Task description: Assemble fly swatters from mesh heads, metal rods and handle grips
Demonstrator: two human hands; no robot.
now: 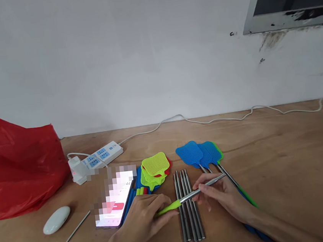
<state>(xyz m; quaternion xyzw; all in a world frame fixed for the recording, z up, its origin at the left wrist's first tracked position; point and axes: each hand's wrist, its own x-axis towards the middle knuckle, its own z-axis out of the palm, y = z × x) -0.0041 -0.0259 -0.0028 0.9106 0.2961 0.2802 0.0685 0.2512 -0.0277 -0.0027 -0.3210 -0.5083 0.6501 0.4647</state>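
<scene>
My left hand point(144, 215) is closed around a yellow-green grip point(174, 205). The grip meets one end of a metal telescopic rod point(191, 194), which slants up to the right. Near the rod's other end, my right hand point(219, 192) pinches it between thumb and fingers. Below lie several bare metal rods point(191, 223), side by side. Behind my left hand is a pile of mesh fly swatter heads point(155, 164) in yellow-green, red and blue, with loose coloured grips point(138, 192) partly hidden. Several blue and green fly swatters point(189, 153) lie beyond and under my right arm.
A lit phone point(125, 194), partly blurred, lies left of my left hand. Further left are a white oval object point(57, 219), a thin rod point(68, 239) and a red plastic bag point(25, 173). A power strip point(114, 150) with a charger point(78, 170) trails its cord point(208, 122) along the wall.
</scene>
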